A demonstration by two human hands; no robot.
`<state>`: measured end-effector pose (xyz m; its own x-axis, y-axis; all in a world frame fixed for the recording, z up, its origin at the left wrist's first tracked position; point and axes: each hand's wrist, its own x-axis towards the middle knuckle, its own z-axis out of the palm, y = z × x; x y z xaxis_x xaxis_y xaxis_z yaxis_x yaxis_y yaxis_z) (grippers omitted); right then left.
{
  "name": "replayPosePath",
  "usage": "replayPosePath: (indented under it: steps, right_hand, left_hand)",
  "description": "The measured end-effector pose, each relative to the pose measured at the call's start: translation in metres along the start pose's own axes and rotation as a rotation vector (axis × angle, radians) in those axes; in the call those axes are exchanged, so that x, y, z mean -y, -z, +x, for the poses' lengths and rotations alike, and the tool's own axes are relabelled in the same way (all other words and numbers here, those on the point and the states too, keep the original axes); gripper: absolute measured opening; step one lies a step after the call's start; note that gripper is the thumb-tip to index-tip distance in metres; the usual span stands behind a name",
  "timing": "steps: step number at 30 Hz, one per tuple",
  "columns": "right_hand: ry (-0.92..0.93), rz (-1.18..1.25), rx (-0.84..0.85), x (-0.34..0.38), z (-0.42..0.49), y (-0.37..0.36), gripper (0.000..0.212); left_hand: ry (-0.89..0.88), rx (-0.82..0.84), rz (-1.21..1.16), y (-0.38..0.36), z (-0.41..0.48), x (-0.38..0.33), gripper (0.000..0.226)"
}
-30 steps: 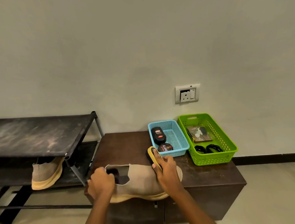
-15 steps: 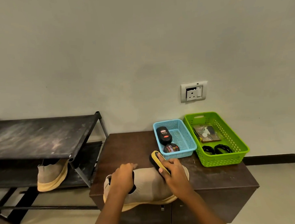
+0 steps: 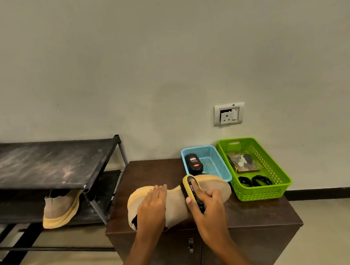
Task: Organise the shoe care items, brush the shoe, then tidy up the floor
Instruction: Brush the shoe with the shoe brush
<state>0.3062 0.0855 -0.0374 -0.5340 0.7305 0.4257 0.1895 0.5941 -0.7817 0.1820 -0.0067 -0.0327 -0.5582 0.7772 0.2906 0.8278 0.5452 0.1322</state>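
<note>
While the flat, open left hand [image 3: 151, 207] steadies the beige fabric shoe [image 3: 176, 200], the right hand [image 3: 209, 211] grips the yellow oval brush [image 3: 187, 182] crosswise over it.

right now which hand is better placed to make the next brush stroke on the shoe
Right. The right hand grips the brush, which sits against the shoe. The left hand lies flat on the shoe, steadying it on the cabinet, and holds no tool.
</note>
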Motion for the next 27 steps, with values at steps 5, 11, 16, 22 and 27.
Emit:
replayPosePath:
  steps: [5,11,16,22,27]
  right_hand:
    - [0.069,-0.042,0.020,0.001,-0.011,-0.014,0.055]
    - [0.007,-0.050,0.097,-0.010,-0.015,-0.018,0.054]
    - [0.044,-0.064,0.109,-0.005,-0.014,-0.011,0.053]
    - [0.100,-0.156,0.153,-0.002,-0.022,-0.018,0.054]
    - [0.085,-0.108,0.153,-0.003,-0.018,-0.015,0.053]
  left_hand:
    - [-0.027,-0.057,0.060,-0.014,-0.001,-0.001,0.075]
    - [0.058,0.159,0.101,-0.023,-0.010,-0.002,0.085]
    - [0.003,0.134,0.063,-0.019,-0.014,-0.003,0.073]
    - [-0.132,-0.005,0.021,-0.020,-0.012,0.013,0.067]
    - [-0.102,0.003,0.025,-0.035,-0.006,0.018,0.071]
